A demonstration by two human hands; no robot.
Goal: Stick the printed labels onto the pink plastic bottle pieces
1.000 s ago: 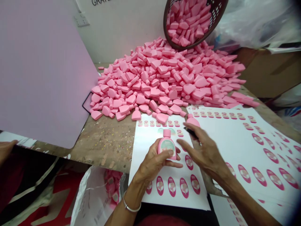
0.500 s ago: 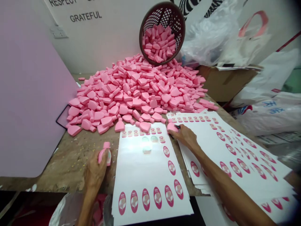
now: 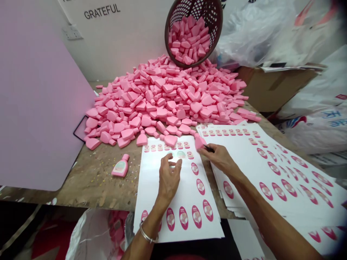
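My left hand (image 3: 169, 177), with a bangle at its wrist, hovers over or touches the white sticker sheet (image 3: 154, 184). Its thumb and index finger are apart, around a pale green label (image 3: 181, 154). In my right hand (image 3: 221, 157) a thin black tool (image 3: 208, 148) is gripped; its exact kind is hard to make out. The fingertips of that hand reach the lower edge of a pink bottle (image 3: 200, 142) at the sheet's upper right corner. Left of the sheet, a pink bottle with a pale green label (image 3: 120, 165) lies on the table (image 3: 94, 180).
A large heap of pink bottles (image 3: 162, 94) spreads behind the sheet, below a tipped brown basket (image 3: 168, 43). More sticker sheets (image 3: 238, 162) are stacked at right. An open bag (image 3: 86, 234) holding pink pieces sits below the table edge. A pink board (image 3: 40, 90) stands left.
My left hand has let go of the labelled pink bottle, leaving it on the table, and has moved right over the sticker sheet. The right hand stays by its bottle. The view has shifted slightly.
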